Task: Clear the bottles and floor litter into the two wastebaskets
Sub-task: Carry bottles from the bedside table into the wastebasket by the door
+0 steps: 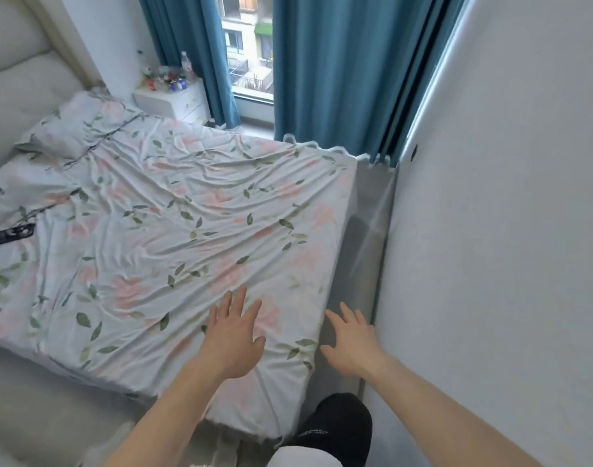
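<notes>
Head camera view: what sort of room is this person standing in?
A bedroom, most likely in a flat: a bed under a floral sheet, a white nightstand cluttered with bottles, and blue curtains at the window.

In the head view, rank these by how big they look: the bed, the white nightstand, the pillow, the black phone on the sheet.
1. bed
2. pillow
3. white nightstand, though it stands farther away, so its rank against the pillow is unsure
4. black phone

Two clear bottles [185, 64] are standing upright at the back of the white nightstand [174, 101] beside the bed. Small bottles and jars [169, 80] are crowding in front of them.
</notes>
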The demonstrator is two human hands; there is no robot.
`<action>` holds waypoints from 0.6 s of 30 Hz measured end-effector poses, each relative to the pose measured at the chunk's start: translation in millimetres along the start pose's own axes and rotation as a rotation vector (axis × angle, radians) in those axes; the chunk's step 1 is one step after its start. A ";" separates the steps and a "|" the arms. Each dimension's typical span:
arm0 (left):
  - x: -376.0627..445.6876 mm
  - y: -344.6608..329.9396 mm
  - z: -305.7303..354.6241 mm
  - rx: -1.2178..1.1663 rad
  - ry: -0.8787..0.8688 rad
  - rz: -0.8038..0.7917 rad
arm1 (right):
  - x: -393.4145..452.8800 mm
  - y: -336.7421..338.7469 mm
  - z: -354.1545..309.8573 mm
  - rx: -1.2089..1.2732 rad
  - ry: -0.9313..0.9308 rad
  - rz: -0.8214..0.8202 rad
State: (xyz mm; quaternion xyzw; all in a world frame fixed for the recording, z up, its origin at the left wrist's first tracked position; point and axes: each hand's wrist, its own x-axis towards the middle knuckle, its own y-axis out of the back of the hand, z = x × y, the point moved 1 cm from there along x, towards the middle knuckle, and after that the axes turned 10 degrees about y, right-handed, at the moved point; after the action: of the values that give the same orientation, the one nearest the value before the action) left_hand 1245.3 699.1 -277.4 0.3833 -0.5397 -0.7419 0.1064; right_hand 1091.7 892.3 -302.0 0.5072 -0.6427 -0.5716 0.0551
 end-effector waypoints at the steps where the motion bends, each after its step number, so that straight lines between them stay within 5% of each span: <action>1: 13.8 2.5 9.1 0.011 -0.010 0.000 | 4.7 10.0 5.3 0.012 -0.008 0.011; 9: 141.0 36.4 80.0 -0.050 -0.057 -0.006 | 89.8 96.1 65.0 0.044 -0.001 0.121; 18: 280.2 103.3 93.0 -0.128 0.057 -0.014 | 221.0 210.5 133.9 0.026 0.024 0.060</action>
State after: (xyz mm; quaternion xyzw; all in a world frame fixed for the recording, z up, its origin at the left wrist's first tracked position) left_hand 963.8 565.1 -302.0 0.4003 -0.4854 -0.7644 0.1407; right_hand 774.7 789.9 -293.6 0.4952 -0.6644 -0.5549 0.0734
